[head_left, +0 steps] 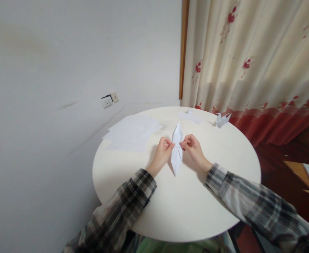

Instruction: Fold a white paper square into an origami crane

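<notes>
A folded white paper piece [177, 149], long and pointed at both ends, lies on the round white table [181, 207]. My left hand [163, 151] pinches its left edge at the middle. My right hand [194, 147] pinches the right edge opposite. Both sleeves are dark plaid.
A loose stack of white paper sheets [132, 133] lies at the table's back left. A single sheet [190, 117], a small paper scrap [189, 111] and a folded paper figure [222, 120] sit at the back. A floral curtain [251, 59] hangs behind; a wall socket [109, 100] is on the left.
</notes>
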The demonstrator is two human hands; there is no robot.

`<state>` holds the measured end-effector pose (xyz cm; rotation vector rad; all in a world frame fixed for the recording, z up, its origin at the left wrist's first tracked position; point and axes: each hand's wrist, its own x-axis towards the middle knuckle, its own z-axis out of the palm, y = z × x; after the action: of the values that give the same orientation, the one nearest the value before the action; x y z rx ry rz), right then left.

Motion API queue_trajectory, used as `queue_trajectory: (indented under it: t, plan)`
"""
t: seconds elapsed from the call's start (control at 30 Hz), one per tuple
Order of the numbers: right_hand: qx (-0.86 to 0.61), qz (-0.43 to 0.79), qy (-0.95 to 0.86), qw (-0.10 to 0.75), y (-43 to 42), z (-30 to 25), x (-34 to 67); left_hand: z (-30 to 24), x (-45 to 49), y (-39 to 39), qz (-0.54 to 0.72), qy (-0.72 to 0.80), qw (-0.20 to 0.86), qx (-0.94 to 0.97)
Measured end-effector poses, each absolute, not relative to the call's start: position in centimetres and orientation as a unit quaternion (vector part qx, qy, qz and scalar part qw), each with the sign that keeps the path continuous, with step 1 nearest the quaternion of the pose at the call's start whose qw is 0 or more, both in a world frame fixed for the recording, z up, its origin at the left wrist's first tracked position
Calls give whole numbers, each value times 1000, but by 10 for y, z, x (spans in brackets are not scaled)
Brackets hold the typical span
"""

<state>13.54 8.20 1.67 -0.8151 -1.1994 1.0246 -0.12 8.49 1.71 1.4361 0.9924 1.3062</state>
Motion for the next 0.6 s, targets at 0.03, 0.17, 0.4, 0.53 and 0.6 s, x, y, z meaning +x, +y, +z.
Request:
queue_trajectory:
  t: [0.03, 0.17, 0.4, 0.53, 0.6]
  plan:
    - [-355, 444, -528, 631, 83, 16, 136, 18, -1, 84, 528, 392, 461, 596]
    - [-356, 415, -551, 630, 86, 13, 139, 25, -3, 81, 503, 363, 441, 649]
    - [-339, 290, -684, 577, 82, 26, 148, 39, -11, 79, 507, 401, 294, 704]
    - [-332, 177, -741, 556, 76, 34, 148, 44, -14, 77, 527, 392, 200, 727]
    - [-334, 126, -751, 556, 74, 35, 147, 45, -14, 76, 535, 371, 154, 743]
